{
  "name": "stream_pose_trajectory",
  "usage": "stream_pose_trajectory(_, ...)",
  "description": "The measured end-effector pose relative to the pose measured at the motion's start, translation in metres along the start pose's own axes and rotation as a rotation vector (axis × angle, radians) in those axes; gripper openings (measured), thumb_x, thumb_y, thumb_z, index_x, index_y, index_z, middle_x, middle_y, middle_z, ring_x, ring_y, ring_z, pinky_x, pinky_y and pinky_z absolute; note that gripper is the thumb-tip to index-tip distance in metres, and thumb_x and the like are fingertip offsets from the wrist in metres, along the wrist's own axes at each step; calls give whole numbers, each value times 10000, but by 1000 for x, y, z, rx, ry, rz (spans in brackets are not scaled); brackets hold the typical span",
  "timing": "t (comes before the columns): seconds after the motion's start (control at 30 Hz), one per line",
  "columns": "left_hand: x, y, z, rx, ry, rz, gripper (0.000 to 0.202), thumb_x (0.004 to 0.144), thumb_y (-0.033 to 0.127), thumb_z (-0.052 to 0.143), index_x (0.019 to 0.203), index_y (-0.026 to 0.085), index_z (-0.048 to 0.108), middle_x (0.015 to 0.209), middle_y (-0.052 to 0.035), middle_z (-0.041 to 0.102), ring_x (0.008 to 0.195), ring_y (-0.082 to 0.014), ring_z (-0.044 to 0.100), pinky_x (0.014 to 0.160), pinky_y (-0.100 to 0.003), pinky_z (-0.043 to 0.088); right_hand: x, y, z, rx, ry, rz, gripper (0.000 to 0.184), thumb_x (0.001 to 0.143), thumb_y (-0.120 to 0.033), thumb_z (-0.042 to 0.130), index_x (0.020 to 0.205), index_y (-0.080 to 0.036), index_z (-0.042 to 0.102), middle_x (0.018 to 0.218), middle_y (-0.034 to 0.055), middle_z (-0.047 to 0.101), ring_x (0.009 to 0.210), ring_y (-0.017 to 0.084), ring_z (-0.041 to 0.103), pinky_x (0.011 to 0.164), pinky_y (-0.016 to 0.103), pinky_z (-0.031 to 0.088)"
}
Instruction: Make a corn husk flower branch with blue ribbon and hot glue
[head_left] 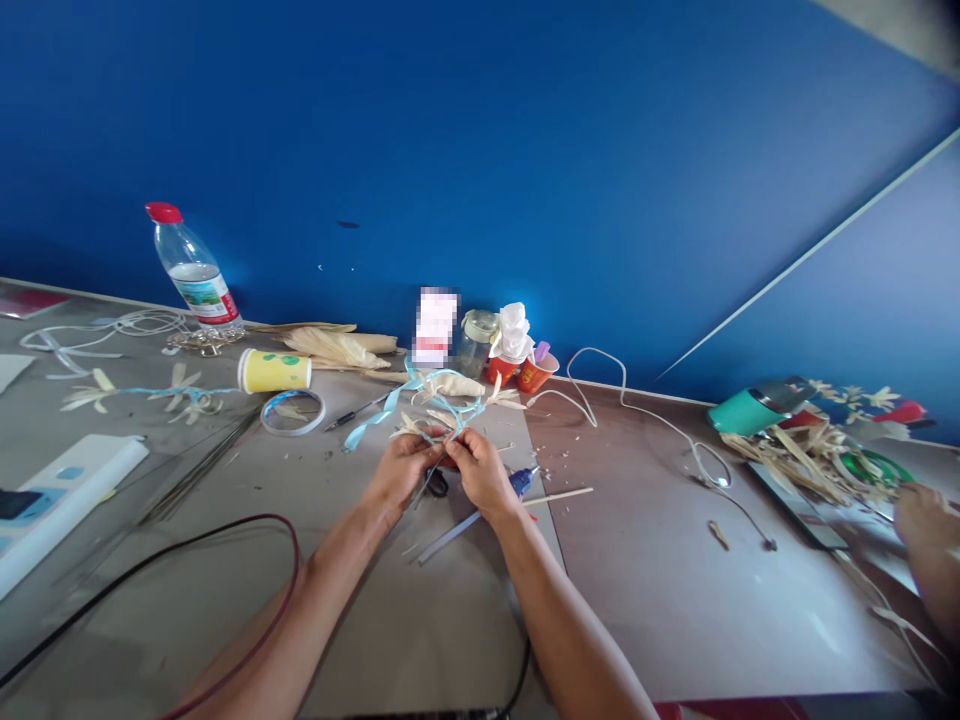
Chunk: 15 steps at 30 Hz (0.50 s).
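Head view: left hand (pixel 405 465) and right hand (pixel 480 468) together mid-table (pixel 675 610), fingertips pinched on light-blue ribbon (pixel 456 412); exact grip too small to tell.
Ribbon sits between table's front and back edges, husk pieces (pixel 454 384) just beyond. Blue glue gun (pixel 522 483) lies near right hand. Yellow cup (pixel 274 371) on its side, toward back edge. Power strip (pixel 97 480) at left edge, red-capped bottle (pixel 196 275) at back-left. Co-worker's hand (pixel 926 520) at right edge.
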<state>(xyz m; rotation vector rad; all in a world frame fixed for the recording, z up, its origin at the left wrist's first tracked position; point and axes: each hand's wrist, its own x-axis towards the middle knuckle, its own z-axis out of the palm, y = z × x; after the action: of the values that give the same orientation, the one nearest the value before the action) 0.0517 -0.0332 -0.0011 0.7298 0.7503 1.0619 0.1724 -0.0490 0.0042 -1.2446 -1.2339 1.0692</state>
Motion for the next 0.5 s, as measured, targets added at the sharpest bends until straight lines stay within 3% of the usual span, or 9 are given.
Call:
stream_pose_trajectory(0.23, -3, 3, -2, 21, -111, -3, 317, 641, 298, 713, 899, 118, 674, 796, -74, 718, 804, -229, 669, 861, -392, 465, 6, 9, -18, -111, 19, -41, 167, 755, -329, 525, 709, -179, 583, 608, -30, 545, 603, 126, 466, 594, 229, 365)
stream_pose_trajectory(0.5, -5, 4, 3, 33, -137, 13, 250, 657, 285, 679, 859, 139, 679, 841, -73, 708, 826, -218, 656, 837, -371, 481, 7, 12, -16, 56, 41, 11, 194, 730, -363, 558, 743, -171, 579, 626, -30, 508, 588, 115, 436, 566, 223, 351)
